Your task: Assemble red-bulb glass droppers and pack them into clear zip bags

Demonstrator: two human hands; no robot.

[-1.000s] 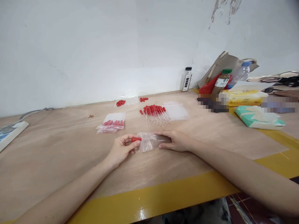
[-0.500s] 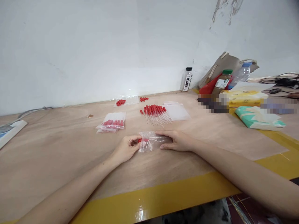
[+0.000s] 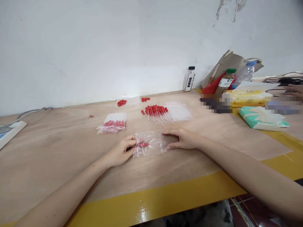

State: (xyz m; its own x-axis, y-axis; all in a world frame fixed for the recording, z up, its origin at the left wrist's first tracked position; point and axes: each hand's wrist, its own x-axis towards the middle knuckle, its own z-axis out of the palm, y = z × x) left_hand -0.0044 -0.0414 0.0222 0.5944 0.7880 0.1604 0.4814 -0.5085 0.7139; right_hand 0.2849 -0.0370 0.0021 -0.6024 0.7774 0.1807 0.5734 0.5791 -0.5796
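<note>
Between my hands lies a clear plastic bag (image 3: 153,151), with a red rubber bulb (image 3: 143,144) showing through its left part. My left hand (image 3: 121,151) pinches the bag's left end, fingers closed. At the right end, my right hand (image 3: 186,138) holds the bag's edge between curved fingers and thumb. Just beyond is a pile of droppers (image 3: 157,115) with red bulbs and thin pale stems. Flat zip bags (image 3: 181,112) lie to the right of the pile. Filled zip bags (image 3: 112,123) with red bulbs are stacked to the left.
Loose red bulbs (image 3: 121,102) lie near the wall. A black-capped bottle (image 3: 189,80), a green-capped bottle (image 3: 226,81), a beige bag (image 3: 220,66) and tissue packs (image 3: 262,119) stand at the right. Another person's hand (image 3: 295,90) shows at the right edge. A power strip (image 3: 14,134) lies left.
My left hand has moved slightly left and down with its end of the bag. More of the bag now shows stretched between my hands. Another person's hand has come further in at right.
</note>
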